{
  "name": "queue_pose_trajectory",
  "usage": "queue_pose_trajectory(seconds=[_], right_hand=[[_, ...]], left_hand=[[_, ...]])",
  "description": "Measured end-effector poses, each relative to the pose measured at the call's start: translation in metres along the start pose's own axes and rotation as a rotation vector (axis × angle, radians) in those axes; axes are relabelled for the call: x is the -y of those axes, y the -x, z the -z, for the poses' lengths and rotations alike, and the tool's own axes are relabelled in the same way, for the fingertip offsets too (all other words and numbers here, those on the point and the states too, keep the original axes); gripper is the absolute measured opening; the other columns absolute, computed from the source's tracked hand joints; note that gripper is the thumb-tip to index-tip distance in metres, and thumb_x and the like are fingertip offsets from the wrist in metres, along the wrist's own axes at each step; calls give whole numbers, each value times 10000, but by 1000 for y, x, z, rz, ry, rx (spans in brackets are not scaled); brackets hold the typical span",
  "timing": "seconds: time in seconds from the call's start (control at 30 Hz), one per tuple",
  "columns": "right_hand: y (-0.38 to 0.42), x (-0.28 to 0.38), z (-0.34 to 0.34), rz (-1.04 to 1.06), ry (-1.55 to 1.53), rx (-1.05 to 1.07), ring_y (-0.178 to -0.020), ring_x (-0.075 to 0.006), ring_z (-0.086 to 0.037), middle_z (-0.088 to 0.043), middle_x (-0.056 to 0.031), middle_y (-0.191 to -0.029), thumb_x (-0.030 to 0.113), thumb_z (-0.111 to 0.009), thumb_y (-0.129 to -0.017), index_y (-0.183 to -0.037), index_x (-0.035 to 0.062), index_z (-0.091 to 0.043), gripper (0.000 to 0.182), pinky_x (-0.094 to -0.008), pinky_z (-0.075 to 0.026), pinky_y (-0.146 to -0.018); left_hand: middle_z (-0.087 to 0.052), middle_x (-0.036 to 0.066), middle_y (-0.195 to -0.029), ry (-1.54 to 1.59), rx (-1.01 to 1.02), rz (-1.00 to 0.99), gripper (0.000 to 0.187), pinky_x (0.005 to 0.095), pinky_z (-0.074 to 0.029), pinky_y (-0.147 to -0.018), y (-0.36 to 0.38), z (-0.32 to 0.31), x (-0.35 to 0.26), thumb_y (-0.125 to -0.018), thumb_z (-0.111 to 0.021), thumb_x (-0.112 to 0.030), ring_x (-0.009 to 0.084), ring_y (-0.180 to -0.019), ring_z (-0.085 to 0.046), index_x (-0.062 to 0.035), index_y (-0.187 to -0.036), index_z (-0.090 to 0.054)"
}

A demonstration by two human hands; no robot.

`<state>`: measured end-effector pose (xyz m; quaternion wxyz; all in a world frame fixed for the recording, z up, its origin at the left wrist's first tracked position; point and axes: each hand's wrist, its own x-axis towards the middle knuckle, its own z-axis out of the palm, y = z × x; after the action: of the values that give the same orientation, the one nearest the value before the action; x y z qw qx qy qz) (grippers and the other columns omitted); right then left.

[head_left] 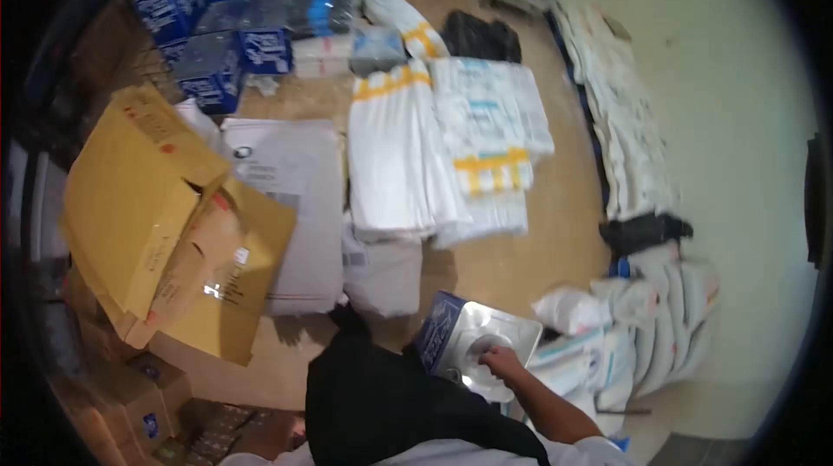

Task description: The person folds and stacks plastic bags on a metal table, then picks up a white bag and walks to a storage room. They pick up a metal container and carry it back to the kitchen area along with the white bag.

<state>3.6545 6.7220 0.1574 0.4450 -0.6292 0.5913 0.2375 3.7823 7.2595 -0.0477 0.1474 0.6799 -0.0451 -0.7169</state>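
Your right hand point(503, 362) rests on a flat, clear plastic-wrapped pack with a blue printed end point(473, 340); fingers appear curled on its film, though blur prevents confirming a grasp. The pack's long axis runs from its blue end toward the white sacks point(659, 318) beside it. Your left hand is out of view.

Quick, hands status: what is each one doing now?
Right hand: fingers curled on the white packet atop the blue box.
Left hand: not in view.
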Motion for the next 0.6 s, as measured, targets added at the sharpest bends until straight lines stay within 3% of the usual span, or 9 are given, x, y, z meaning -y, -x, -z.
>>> queue_pose_trajectory(seconds=[0.17,0.2,0.23,0.27,0.3,0.33,0.37,0.43,0.6], right_hand=[[-44,-130,18,-281,-160,-37,-456,-199,-505,-534,-91,-575,233,-626,-732,-839,28,-624,231,-331,-398,-426],[-64,-172,14,-250,-150,-10,-468,-233,-536,-559,-98,-602,281,-607,-747,-825,29,-638,266,-371,-420,-411],[-79,-205,15,-216,-142,21,-480,-266,-568,-585,-106,-629,328,-587,-762,-812,29,-653,310,-411,-442,-396],[-80,-223,22,-249,-196,35,-463,-269,-557,-575,-107,-611,327,-575,-767,-740,45,-634,290,-408,-420,-379],[-77,-248,27,-263,-231,48,-463,-269,-557,-575,-107,-611,327,-575,-767,-740,45,-634,290,-408,-420,-379],[-78,-268,37,-322,-349,75,-457,-263,-551,-571,-106,-607,321,-568,-771,-726,55,-625,275,-404,-407,-372],[-84,-286,50,-373,-469,93,-450,-256,-546,-568,-106,-603,314,-562,-775,-713,66,-617,261,-400,-395,-364],[-82,-312,69,-295,-463,108,-426,-227,-505,-524,-81,-565,311,-551,-783,-681,87,-593,249,-386,-363,-345],[-84,-338,113,-399,-655,57,-419,-206,-499,-514,-73,-557,332,-549,-790,-666,99,-578,265,-363,-352,-329]], left_hand=[[-675,191,-1074,-367,-263,84,416,422,-483,-863,-6,100,-40,-839,-630,-317,325,-983,-646,-2,-1108,-674],[-676,186,-1075,-373,-406,136,405,422,-482,-866,2,121,-67,-841,-633,-302,322,-985,-646,-3,-1110,-674],[-668,184,-1086,-464,-377,206,355,427,-484,-889,61,130,-159,-843,-600,-235,318,-998,-639,-15,-1110,-677],[-660,195,-1109,-262,-567,262,306,426,-495,-876,50,138,-174,-846,-567,-197,330,-1000,-640,-28,-1067,-695],[-659,209,-1102,-332,-555,296,287,419,-500,-857,57,148,-213,-820,-587,-197,336,-998,-640,-15,-1010,-702],[-671,225,-1040,-497,-698,-51,312,415,-497,-842,36,163,-195,-802,-609,-224,346,-990,-640,24,-971,-694],[-672,241,-1013,-382,-771,46,344,414,-495,-857,45,150,-259,-791,-624,-228,355,-990,-639,49,-987,-681],[-670,250,-1030,-275,-855,-83,382,413,-492,-873,16,137,-324,-780,-644,-228,361,-1005,-637,54,-1037,-670],[-650,243,-1124,-454,-453,-304,478,390,-472,-931,-26,43,-519,-775,-668,-280,356,-1069,-618,44,-1126,-647]])
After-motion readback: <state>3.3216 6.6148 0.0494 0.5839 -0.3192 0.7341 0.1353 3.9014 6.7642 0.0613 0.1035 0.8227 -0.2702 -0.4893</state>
